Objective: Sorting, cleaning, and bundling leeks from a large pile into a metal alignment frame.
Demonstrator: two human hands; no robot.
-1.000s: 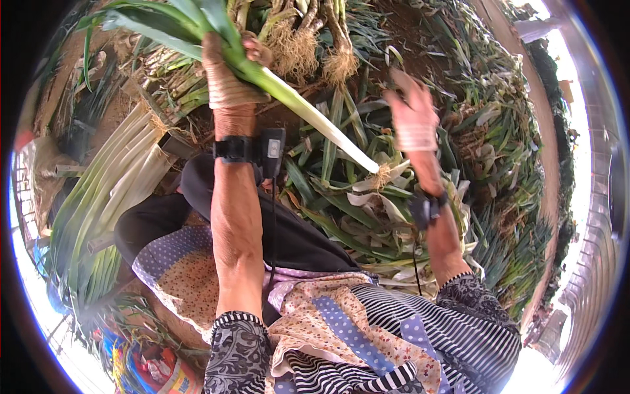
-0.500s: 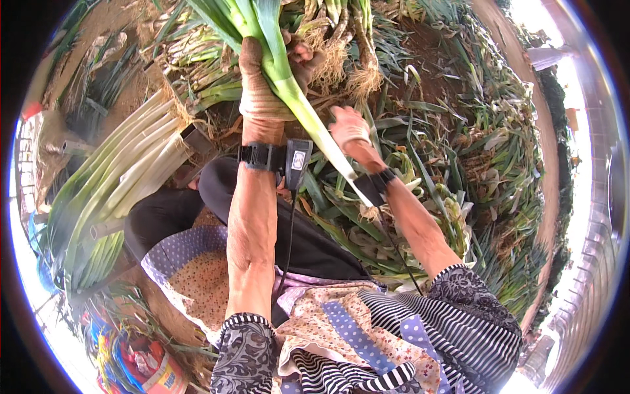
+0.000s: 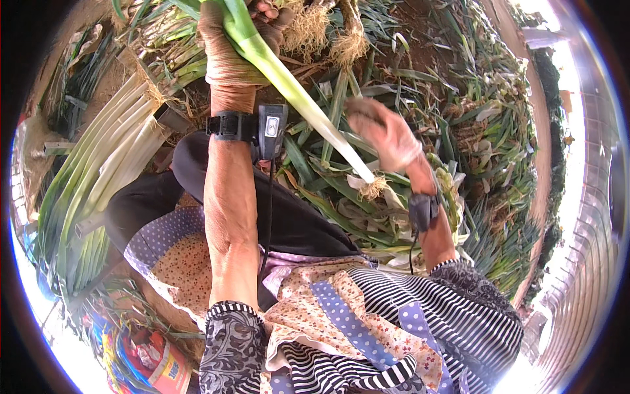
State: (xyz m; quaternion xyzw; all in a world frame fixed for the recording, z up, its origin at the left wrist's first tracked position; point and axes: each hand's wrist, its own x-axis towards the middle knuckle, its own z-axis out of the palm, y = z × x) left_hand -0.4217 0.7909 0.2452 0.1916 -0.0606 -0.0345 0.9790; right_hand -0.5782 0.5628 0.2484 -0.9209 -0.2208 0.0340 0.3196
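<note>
In a dirty tan glove, my left hand (image 3: 230, 59) at the top is wrapped around a leek (image 3: 305, 111). The leek slants down to the right, green leaves past my hand and white shank ending in a tuft of roots. My right hand (image 3: 387, 134) is in the air to the right of the shank, apart from it and above the roots. Motion blurs its fingers, so their pose is unclear. Stripped leaves (image 3: 348, 217) lie under the leek's root end. Beyond my hands, leeks with shaggy roots (image 3: 308, 33) lie in a pile.
On the left, a bundle of cleaned leeks (image 3: 98, 157) rests on a metal-framed stand (image 3: 172, 119). A heap of leaf waste (image 3: 485, 151) covers the right side. A colourful bucket (image 3: 167, 368) stands at lower left. Cables run from both wrist devices (image 3: 270, 131).
My left hand has shifted left and up with the leek. My right hand has swung right and downward, away from the shank, and the root end now shows beside it.
</note>
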